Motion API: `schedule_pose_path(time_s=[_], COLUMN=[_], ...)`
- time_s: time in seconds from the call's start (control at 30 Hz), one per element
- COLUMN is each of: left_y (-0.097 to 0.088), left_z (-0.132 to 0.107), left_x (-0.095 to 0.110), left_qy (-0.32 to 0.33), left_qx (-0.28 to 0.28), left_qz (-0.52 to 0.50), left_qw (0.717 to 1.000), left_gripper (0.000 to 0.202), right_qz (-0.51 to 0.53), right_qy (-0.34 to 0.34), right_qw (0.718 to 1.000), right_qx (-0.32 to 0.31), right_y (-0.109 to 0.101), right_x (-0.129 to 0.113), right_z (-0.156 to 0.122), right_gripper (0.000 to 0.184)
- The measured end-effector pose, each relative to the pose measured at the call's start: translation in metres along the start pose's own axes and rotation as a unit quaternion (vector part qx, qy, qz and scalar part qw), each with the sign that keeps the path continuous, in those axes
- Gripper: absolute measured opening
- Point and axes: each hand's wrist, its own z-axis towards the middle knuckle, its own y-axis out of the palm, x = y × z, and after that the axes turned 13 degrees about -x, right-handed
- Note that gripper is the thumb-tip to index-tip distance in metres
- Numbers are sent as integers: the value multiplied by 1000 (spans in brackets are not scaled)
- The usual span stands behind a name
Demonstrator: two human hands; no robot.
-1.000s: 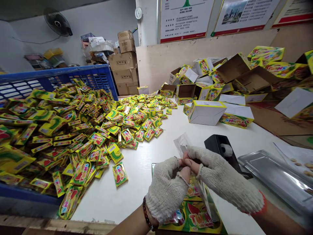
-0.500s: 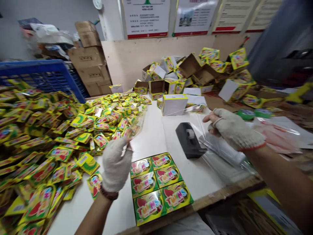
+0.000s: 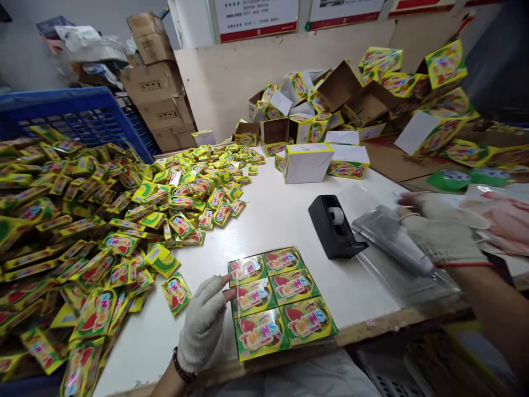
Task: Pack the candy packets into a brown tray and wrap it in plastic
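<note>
My left hand (image 3: pixel 204 320), in a white fingerless glove, lies at the left side of a block of candy boxes (image 3: pixel 283 300). Its outstretched fingertips touch the block's upper left edge. The boxes are green and yellow, printed "TWINS", and set in two columns. Glare and a faint edge suggest clear film over them. My right hand (image 3: pixel 440 229), also gloved, is smeared by motion beside a bundle of clear plastic film (image 3: pixel 392 240) at the right. Whether its fingers hold anything cannot be made out. A black tape dispenser (image 3: pixel 333 229) stands between the block and the bundle.
Loose candy packs (image 3: pixel 103 248) are heaped across the left, before a blue crate (image 3: pixel 78 116). Display boxes (image 3: pixel 309 162) and a pile of open cartons (image 3: pixel 339 94) stand at the back. Green tape rolls (image 3: pixel 448 179) lie at the right. The table's front edge (image 3: pixel 372 328) runs close by.
My left hand has come down onto the block's left edge from above. My right hand has moved right and lower, past the film bundle. The view has tilted down.
</note>
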Motion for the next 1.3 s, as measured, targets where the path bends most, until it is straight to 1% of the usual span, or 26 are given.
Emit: schedule_pose_path(time_s=[0.03, 0.07, 0.1, 0.13, 0.2, 0.23, 0.3, 0.37, 0.4, 0.43, 0.47, 0.5, 0.53, 0.57, 0.6, 0.67, 0.73, 0.8, 0.83, 0.9, 0.93, 1.0, 1.07, 1.13, 1.2, 1.3], left_y=[-1, -2, -2, -2, -1, 0, 2, 4, 5, 7, 9, 12, 16, 20, 24, 32, 38, 39, 37, 32, 29, 22, 17, 16, 18, 21], left_z=[2, 5, 8, 10, 9, 6, -1, -4, -2, 2, 10, 19, 28, 38, 46, 56, 56, 50, 47, 45, 46, 52, 61, 65, 62, 47], left_x=[3, 5, 7, 9, 9, 8, 4, -2, -5, -8, -11, -13, -15, -16, -16, -13, -8, -2, 0, 1, 1, -3, -8, -14, -18, -18], left_qy=[1, 5, 10, 17, 29, 29, 6, -65, -117, -175, -232, -281, -316, -339, -350, -350, -342, -345, -356, -395, -414, -435, -430, -427, -434, -439], left_qx=[0, -3, -5, -8, -22, -31, -38, -12, 7, 21, 24, 14, -4, -23, -40, -54, -50, -37, -26, -8, -5, -15, -40, -58, -63, -61], left_qz=[8, 20, 38, 58, 94, 100, 79, 26, -6, -39, -74, -105, -132, -152, -163, -165, -163, -174, -189, -235, -262, -307, -326, -323, -311, -290], left_qw=[1000, 1000, 999, 998, 995, 994, 996, 997, 993, 984, 970, 954, 940, 928, 922, 921, 924, 922, 915, 888, 872, 846, 841, 842, 843, 848], left_gripper=[29, 28, 27, 26, 27, 27, 32, 38, 39, 39, 37, 37, 39, 39, 37, 28, 24, 24, 24, 29, 34, 44, 44, 34, 27, 31], right_qz=[33, 57, 91, 116, 126, 118, 98, 92, 93, 95, 95, 96, 98, 103, 112, 135, 148, 151, 146, 116, 89, 22, -31, -57, -63, -57], right_qy=[-48, -98, -140, -163, -178, -176, -170, -169, -172, -177, -181, -183, -181, -172, -157, -114, -88, -89, -104, -162, -199, -261, -283, -283, -285, -289], right_qw=[997, 988, 970, 946, 910, 900, 894, 894, 893, 888, 880, 870, 859, 849, 844, 841, 829, 816, 815, 829, 836, 839, 833, 826, 825, 826], right_qx=[-52, -106, -176, -254, -353, -382, -403, -404, -406, -414, -428, -448, -469, -489, -501, -512, -532, -550, -551, -523, -504, -478, -475, -483, -485, -480], right_y=[12, 27, 44, 61, 94, 107, 127, 136, 138, 139, 139, 138, 136, 135, 132, 128, 126, 125, 124, 123, 123, 121, 120, 120, 121, 124], right_x=[-17, -35, -54, -70, -95, -102, -107, -105, -102, -101, -99, -99, -98, -98, -98, -95, -90, -85, -84, -85, -87, -93, -99, -103, -104, -102], right_z=[-5, -12, -19, -25, -35, -37, -34, -25, -20, -16, -12, -10, -9, -8, -9, -12, -17, -24, -28, -32, -33, -31, -28, -25, -24, -24], right_gripper=[33, 29, 29, 31, 29, 26, 22, 28, 36, 44, 49, 50, 48, 45, 42, 37, 32, 33, 35, 39, 39, 38, 38, 38, 38, 36])
